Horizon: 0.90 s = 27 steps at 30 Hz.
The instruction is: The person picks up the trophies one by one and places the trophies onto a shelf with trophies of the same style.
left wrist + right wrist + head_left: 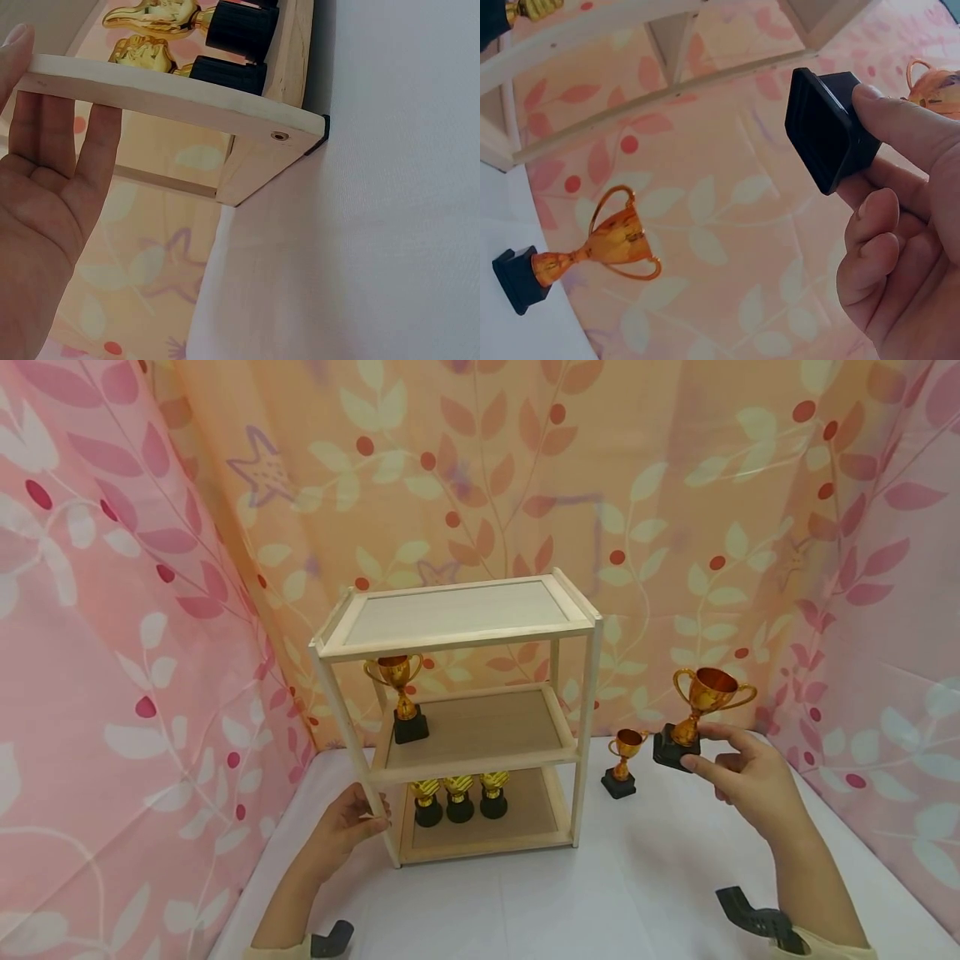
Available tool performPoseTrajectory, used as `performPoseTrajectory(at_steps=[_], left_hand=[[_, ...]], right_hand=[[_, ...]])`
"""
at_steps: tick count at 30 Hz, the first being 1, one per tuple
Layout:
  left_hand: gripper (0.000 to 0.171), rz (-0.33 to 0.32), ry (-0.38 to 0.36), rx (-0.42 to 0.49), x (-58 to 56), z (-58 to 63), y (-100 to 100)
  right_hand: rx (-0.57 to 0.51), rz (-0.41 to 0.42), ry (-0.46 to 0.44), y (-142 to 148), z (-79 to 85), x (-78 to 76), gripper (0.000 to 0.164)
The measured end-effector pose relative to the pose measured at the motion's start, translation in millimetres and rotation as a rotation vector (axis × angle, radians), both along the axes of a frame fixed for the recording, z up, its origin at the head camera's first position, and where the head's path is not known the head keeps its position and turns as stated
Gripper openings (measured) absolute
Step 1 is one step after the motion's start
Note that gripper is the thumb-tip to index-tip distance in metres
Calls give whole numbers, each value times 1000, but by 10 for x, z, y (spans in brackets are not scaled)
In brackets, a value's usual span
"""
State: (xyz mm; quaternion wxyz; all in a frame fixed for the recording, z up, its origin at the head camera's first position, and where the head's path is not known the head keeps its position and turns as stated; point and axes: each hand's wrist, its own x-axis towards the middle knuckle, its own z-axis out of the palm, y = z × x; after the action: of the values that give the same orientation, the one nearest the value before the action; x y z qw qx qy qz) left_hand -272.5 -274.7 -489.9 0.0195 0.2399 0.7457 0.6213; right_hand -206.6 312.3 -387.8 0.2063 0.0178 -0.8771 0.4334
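My right hand [750, 777] pinches a gold trophy cup [711, 691] by its black square base [832, 127], up in the air right of the shelf. The base's hollow underside faces the right wrist camera. A second gold trophy cup [622, 760] stands on the table below and left of that hand. My left hand [347, 827] grips the front left post [172, 94] of the wooden shelf [472, 768], thumb on one side and fingers on the other. Another two-handled trophy cup [397, 689] stands at the left of the middle tier, its rim partly hidden by the top board.
Three small gold trophies [459, 802] with round black bases stand on the bottom tier, their tops hidden by the middle board. A white cloth covers the table [562, 902]. Patterned curtains [480, 468] enclose the back and both sides.
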Motion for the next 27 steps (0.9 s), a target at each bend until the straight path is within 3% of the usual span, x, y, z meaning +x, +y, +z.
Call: performPoseTrajectory(at_steps=[15, 22, 27], left_hand=[[29, -5, 13, 3, -3, -10, -16], [30, 1, 4, 6, -14, -22, -22], [30, -7, -2, 16, -23, -31, -20]], right_hand=[[21, 124, 110, -261, 204, 226, 47], [-1, 213, 149, -365, 232, 260, 47], [-10, 232, 163, -408, 224, 293, 49]])
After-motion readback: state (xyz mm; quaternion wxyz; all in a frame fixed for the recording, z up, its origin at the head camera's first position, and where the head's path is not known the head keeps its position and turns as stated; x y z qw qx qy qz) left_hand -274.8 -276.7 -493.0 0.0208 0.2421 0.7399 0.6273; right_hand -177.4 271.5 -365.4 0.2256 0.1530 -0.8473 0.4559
